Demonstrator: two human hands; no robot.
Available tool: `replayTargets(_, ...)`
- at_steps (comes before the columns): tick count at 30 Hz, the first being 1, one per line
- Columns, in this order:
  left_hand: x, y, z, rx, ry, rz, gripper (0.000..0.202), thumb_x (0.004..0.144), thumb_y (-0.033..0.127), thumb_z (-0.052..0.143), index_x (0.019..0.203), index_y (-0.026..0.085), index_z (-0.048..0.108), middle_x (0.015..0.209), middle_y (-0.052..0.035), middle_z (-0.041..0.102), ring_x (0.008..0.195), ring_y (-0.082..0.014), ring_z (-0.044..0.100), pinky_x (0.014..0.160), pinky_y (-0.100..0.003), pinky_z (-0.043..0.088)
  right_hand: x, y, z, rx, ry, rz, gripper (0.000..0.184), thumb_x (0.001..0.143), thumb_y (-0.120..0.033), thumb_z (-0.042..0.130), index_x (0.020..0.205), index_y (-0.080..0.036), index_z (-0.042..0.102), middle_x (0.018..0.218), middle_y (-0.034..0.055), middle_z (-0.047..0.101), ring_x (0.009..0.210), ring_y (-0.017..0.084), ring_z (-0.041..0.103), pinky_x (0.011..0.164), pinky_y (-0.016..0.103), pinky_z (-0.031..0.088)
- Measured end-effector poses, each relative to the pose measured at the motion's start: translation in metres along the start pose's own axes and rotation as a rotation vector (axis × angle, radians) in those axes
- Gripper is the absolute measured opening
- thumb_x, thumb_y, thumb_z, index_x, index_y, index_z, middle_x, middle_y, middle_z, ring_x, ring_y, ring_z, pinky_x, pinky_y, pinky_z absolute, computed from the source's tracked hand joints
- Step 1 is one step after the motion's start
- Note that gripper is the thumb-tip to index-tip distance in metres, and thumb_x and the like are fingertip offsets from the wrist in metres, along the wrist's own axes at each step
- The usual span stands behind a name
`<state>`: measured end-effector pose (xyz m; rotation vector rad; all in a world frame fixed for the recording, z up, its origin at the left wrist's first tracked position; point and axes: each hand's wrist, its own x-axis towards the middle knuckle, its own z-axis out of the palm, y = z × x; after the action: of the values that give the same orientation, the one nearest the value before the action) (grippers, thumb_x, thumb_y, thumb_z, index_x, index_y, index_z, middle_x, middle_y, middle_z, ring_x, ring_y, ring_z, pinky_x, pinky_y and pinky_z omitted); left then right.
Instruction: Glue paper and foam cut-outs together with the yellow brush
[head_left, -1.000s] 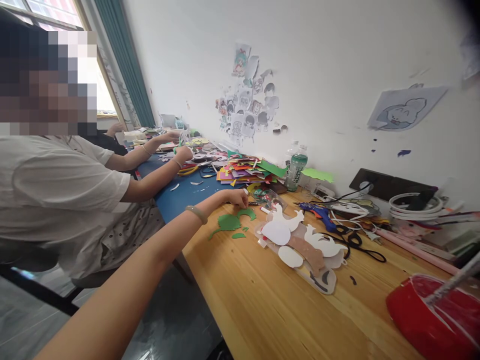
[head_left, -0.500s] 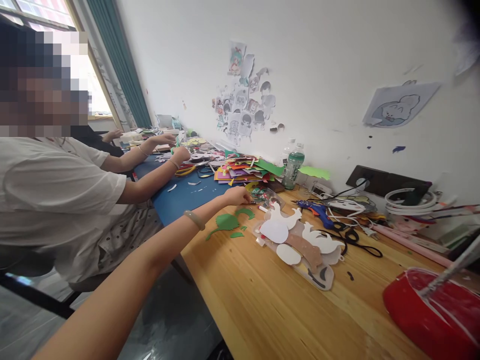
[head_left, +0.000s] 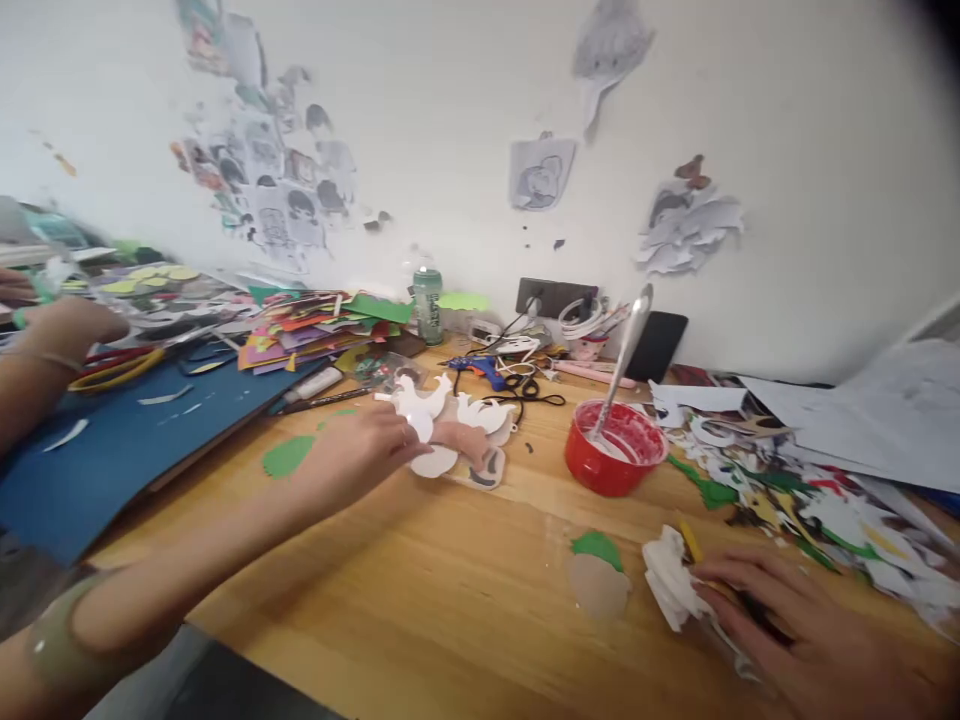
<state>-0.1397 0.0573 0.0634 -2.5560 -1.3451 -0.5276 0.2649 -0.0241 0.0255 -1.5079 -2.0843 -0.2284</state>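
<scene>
My left hand (head_left: 358, 448) reaches across the wooden table (head_left: 465, 590) to a pile of white foam cutouts (head_left: 435, 412) on a clear sheet. Its fingertips touch the nearest white piece, but motion blur hides the grip. A pale bangle (head_left: 46, 632) sits on that arm. My right hand (head_left: 795, 630) lies at the lower right with fingers stretched out over a crumpled white piece (head_left: 669, 585), a yellow stick (head_left: 690, 540) and something dark. A tan shape with a green cap (head_left: 596, 572) lies just to its left.
A red bowl (head_left: 613, 462) of white paste holds a spoon. Behind are a blue glue gun (head_left: 480, 368), black scissors, a green bottle (head_left: 427, 305) and stacked coloured sheets (head_left: 315, 330). Another person's hand (head_left: 64, 325) rests over the blue mat (head_left: 112, 450). Paper scraps (head_left: 780, 490) crowd the right.
The view has swung right, bringing the red bowl, the scraps and my right hand into sight. My left hand has moved from the green foam pieces to the white cutouts.
</scene>
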Motion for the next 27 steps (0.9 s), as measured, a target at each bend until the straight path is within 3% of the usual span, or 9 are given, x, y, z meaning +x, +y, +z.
replayTargets(4, 0.006, 0.060, 0.010, -0.150, -0.093, 0.288, 0.028, 0.092, 0.017, 0.032, 0.102, 0.018, 0.058, 0.073, -0.0032, 0.059, 0.066, -0.0142, 0.051, 0.058, -0.024, 0.035, 0.001, -0.009, 0.003, -0.025, -0.044, -0.079, 0.037, 0.088, -0.046, 0.033, 0.089, -0.026, 0.064, 0.092, 0.0016, 0.065, 0.086, 0.018, 0.060, 0.070, 0.033, 0.053)
replayTargets(7, 0.019, 0.095, 0.022, -0.230, -0.198, 0.414, 0.026, 0.091, 0.016, 0.034, 0.098, 0.016, 0.059, 0.078, -0.0045, 0.061, 0.075, -0.0165, 0.052, 0.064, -0.026, 0.039, -0.004, -0.009, 0.010, -0.053, -0.162, -0.071, 0.035, 0.087, -0.046, 0.036, 0.098, -0.025, 0.062, 0.102, 0.0031, 0.062, 0.095, 0.020, 0.057, 0.077, 0.037, 0.051)
replayTargets(11, 0.037, 0.125, 0.042, -0.306, -0.276, 0.315, 0.018, 0.087, 0.020, 0.044, 0.087, 0.018, 0.062, 0.083, -0.0029, 0.063, 0.076, -0.0163, 0.054, 0.068, -0.027, 0.041, -0.015, 0.000, 0.022, -0.109, -0.234, -0.018, 0.034, 0.083, -0.044, 0.044, 0.106, -0.025, 0.058, 0.106, 0.0044, 0.059, 0.093, 0.021, 0.058, 0.075, 0.040, 0.051)
replayTargets(15, 0.048, 0.141, 0.056, -0.366, -0.354, 0.200, 0.010, 0.078, 0.025, 0.056, 0.082, 0.018, 0.062, 0.083, -0.0027, 0.062, 0.077, -0.0176, 0.055, 0.068, -0.027, 0.042, -0.019, 0.007, 0.023, -0.055, -0.248, -0.019, 0.029, 0.085, -0.036, 0.038, 0.104, -0.026, 0.058, 0.107, 0.0028, 0.060, 0.088, 0.018, 0.060, 0.071, 0.035, 0.053)
replayTargets(19, 0.054, 0.148, 0.059, -0.363, -0.443, 0.084, 0.010, 0.073, 0.023, 0.057, 0.080, 0.018, 0.062, 0.080, -0.0033, 0.062, 0.077, -0.0201, 0.055, 0.064, -0.027, 0.041, -0.012, 0.008, 0.009, -0.002, -0.087, 0.089, 0.031, 0.085, -0.046, 0.037, 0.101, -0.028, 0.058, 0.102, 0.0010, 0.063, 0.086, 0.018, 0.062, 0.066, 0.032, 0.053)
replayTargets(22, 0.057, 0.150, 0.061, -0.395, -0.497, 0.012, 0.008, 0.071, 0.020, 0.056, 0.075, 0.019, 0.062, 0.076, -0.0024, 0.062, 0.078, -0.0201, 0.055, 0.062, -0.026, 0.039, -0.006, 0.015, -0.004, 0.025, 0.006, 0.215, 0.040, 0.083, -0.055, 0.035, 0.099, -0.026, 0.058, 0.104, 0.0029, 0.063, 0.091, 0.022, 0.060, 0.070, 0.037, 0.051)
replayTargets(27, 0.058, 0.152, 0.061, -0.496, -0.511, -0.087, 0.008, 0.064, 0.015, 0.055, 0.069, 0.019, 0.060, 0.070, -0.0003, 0.062, 0.069, -0.0165, 0.055, 0.053, -0.023, 0.033, -0.004, 0.041, -0.009, 0.047, -0.026, 0.343, 0.049, 0.078, -0.062, 0.037, 0.099, -0.024, 0.059, 0.107, 0.0070, 0.060, 0.096, 0.027, 0.056, 0.077, 0.043, 0.046)
